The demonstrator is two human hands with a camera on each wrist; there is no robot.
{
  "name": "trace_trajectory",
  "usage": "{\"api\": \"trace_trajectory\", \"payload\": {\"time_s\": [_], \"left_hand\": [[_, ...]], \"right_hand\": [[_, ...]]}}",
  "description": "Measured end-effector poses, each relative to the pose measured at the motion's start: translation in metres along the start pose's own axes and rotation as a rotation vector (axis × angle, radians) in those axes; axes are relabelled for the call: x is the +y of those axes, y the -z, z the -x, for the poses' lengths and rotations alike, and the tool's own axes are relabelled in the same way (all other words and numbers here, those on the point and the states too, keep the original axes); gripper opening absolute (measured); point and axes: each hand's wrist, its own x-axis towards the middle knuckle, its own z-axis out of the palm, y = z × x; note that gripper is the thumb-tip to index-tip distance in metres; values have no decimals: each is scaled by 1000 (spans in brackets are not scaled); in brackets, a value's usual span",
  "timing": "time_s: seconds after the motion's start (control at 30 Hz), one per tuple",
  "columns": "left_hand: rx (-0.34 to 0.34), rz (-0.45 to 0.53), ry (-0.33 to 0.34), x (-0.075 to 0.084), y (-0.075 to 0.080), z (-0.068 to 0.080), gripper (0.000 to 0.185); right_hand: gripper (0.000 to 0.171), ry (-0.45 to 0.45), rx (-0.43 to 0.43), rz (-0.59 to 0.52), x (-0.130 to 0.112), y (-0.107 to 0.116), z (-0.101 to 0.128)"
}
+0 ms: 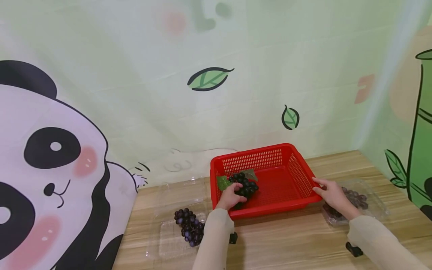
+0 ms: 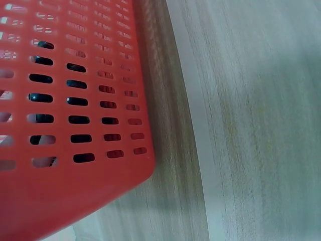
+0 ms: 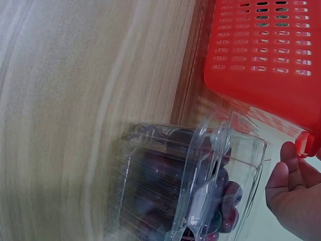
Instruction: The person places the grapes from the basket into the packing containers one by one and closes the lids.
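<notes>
the left hand (image 1: 230, 197) curls round the dark grape bunch (image 1: 245, 185) inside the red basket (image 1: 297, 204), while the right hand (image 1: 332, 195), fingers relaxed and holding nothing, rests on the basket's right rim, seemingly steadying it.

The left hand (image 1: 230, 195) covers the lower left part of the grapes (image 1: 245, 184) in the basket (image 1: 270, 157), so its fingertips and grip cannot be made out. The right hand (image 1: 332, 195) hides the left part of the box (image 1: 374, 202) at right centre. Both forearms run off the bottom edge of the head view. In the left wrist view the basket (image 2: 75, 191) is cut off at the left and top edges and no hand shows. In the right wrist view only part of the hand (image 3: 293, 193) shows at lower right, and the box (image 3: 190, 186) is cut by the bottom edge, its grapes blurred behind plastic.
</notes>
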Motion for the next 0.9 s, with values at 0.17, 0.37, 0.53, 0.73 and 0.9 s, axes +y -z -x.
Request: {"api": "trace_trajectory", "payload": {"time_s": [0.17,0.37,0.53,0.73,0.9], "left_hand": [[-69,41,-18,2,2,3,44],[-120,93,-5,0,2,0,49],[-160,141,-3,-3,1,-3,53],[-189,150,-30,-3,0,-3,53],[-210,98,-29,-1,3,0,52]], "right_hand": [[46,11,2,11,1,0,-1],[46,21,5,11,-2,1,-1],[46,24,3,9,-4,1,0],[46,24,8,23,-2,1,-1],[46,14,6,19,1,1,-1]]}}
